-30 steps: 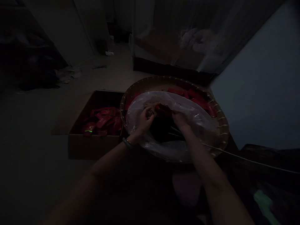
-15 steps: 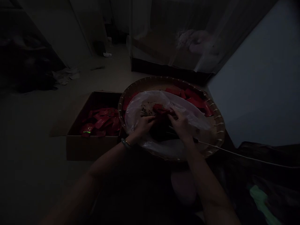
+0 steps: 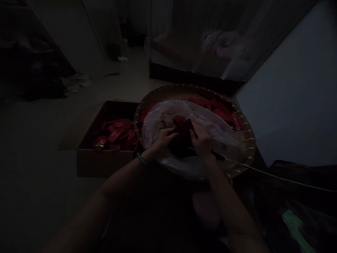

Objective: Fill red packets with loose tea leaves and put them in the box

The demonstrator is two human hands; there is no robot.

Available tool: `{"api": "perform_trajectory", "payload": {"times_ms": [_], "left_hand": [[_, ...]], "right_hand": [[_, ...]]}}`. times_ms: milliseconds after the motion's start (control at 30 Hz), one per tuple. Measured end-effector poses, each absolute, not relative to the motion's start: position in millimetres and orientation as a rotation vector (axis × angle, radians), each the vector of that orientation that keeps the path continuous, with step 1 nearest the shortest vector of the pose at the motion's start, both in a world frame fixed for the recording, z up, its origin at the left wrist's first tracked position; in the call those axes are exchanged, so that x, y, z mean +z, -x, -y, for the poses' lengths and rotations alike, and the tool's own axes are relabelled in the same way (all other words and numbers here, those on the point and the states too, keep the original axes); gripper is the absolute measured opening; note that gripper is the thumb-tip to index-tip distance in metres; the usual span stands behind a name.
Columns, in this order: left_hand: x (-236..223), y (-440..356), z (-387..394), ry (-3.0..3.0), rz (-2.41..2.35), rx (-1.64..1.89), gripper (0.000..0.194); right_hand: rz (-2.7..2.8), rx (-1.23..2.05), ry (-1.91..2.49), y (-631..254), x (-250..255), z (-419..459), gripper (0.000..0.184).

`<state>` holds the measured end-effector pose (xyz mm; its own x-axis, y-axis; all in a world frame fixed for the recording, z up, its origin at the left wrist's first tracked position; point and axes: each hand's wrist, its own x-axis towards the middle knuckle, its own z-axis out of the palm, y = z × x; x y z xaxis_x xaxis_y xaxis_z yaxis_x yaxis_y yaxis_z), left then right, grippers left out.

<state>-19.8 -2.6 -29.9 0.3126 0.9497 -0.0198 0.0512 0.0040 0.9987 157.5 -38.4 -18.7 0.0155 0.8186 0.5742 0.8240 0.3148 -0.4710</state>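
Observation:
Both hands work over a clear plastic sheet (image 3: 155, 112) lying in a round woven bamboo tray (image 3: 249, 140). Between them is a dark red packet (image 3: 184, 129), tilted up. My left hand (image 3: 163, 137) pinches its left side, and my right hand (image 3: 201, 138) closes on its right side. Behind the packet lies another red piece (image 3: 179, 119) beside dark loose bits (image 3: 165, 122) on the plastic. A black-handled tool (image 3: 218, 155) with a white cord passes beneath my right wrist. The dark area under my hands is too dim to make out.
Left of the tray stands an open cardboard box (image 3: 92, 163) holding several red packets (image 3: 117, 131). More red packets (image 3: 223, 112) lie along the tray's far right. The white cord (image 3: 276, 177) runs off to the right. A pale wall (image 3: 295, 88) rises at the right.
The packet has tilted upward and now shows a broader dark red face. My right hand has shifted slightly down and turned around its edge. The view has moved a little.

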Motion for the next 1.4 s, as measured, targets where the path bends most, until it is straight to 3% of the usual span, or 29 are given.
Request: {"api": "perform_trajectory", "payload": {"times_ms": [1067, 1400], "left_hand": [[-29.2, 23.0, 2.1, -1.368, -0.959, 0.895, 0.025], [-29.7, 23.5, 3.0, -1.431, -0.921, 0.856, 0.025]], "right_hand": [[1.785, 0.014, 1.502, -153.6, -24.8, 47.8, 0.048], [1.559, 0.169, 1.455, -157.4, -20.7, 45.9, 0.031]]}}
